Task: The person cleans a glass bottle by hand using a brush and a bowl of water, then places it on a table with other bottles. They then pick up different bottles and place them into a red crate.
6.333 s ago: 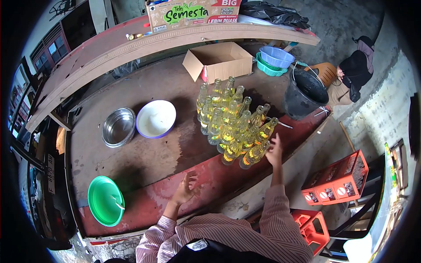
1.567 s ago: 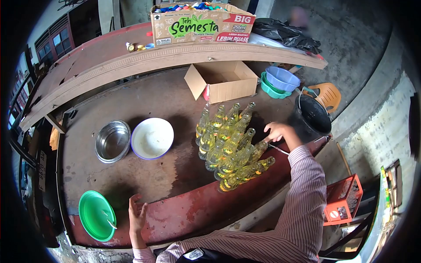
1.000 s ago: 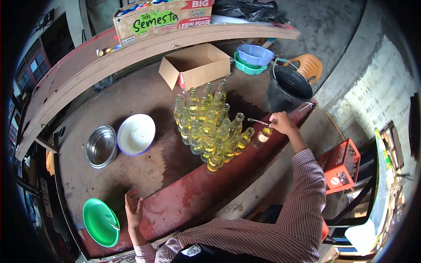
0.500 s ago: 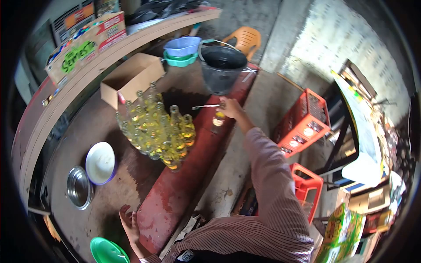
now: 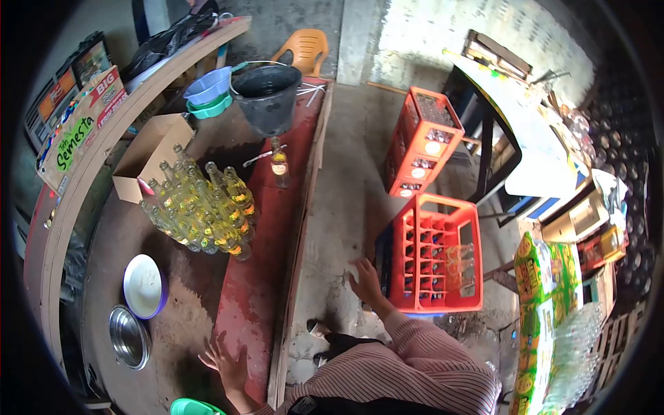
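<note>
Floor-side, right hand (image 5: 365,282) left bottle (image 5: 279,166) for crate (image 5: 436,256).

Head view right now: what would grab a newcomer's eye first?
The cluster of yellow bottles standing on the worn table, with one lone bottle apart on the red edge near the black bucket. Then the red crate on the floor, with the right hand open beside it.

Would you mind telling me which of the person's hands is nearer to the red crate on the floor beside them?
The right hand is nearer, just beside the red crate at its near-left edge. The left hand rests apart on the red table edge.
</note>
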Demonstrator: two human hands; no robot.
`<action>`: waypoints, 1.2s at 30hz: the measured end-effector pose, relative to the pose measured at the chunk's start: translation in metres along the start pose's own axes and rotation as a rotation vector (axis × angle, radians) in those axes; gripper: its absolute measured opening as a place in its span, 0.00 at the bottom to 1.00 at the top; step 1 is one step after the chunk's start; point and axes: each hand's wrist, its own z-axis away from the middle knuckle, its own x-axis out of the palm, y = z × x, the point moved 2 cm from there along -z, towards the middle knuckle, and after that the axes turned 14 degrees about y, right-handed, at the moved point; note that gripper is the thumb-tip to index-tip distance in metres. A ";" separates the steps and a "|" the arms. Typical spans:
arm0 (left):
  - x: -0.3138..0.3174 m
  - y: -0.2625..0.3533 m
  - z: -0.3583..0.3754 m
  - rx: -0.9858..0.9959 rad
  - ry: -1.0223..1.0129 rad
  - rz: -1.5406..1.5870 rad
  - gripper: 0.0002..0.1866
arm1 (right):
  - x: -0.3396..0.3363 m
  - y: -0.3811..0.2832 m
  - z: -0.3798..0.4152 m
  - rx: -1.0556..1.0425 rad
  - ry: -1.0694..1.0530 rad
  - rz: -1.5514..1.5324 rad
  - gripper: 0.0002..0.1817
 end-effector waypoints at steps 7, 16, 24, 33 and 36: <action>0.007 0.008 0.025 -0.024 -0.144 -0.306 0.40 | -0.108 0.025 0.103 0.012 0.212 0.285 0.14; 0.017 0.017 0.031 0.158 0.128 -0.058 0.36 | -0.188 0.093 0.112 0.327 0.485 0.420 0.14; 0.047 0.025 -0.007 0.201 0.161 0.299 0.30 | -0.180 0.155 0.093 0.545 0.410 0.650 0.21; 0.088 0.136 -0.059 0.341 0.072 0.393 0.27 | -0.197 0.210 0.082 0.567 0.666 0.970 0.24; 0.099 0.145 -0.060 0.231 -0.004 0.398 0.29 | -0.205 0.201 0.084 0.856 1.052 0.780 0.26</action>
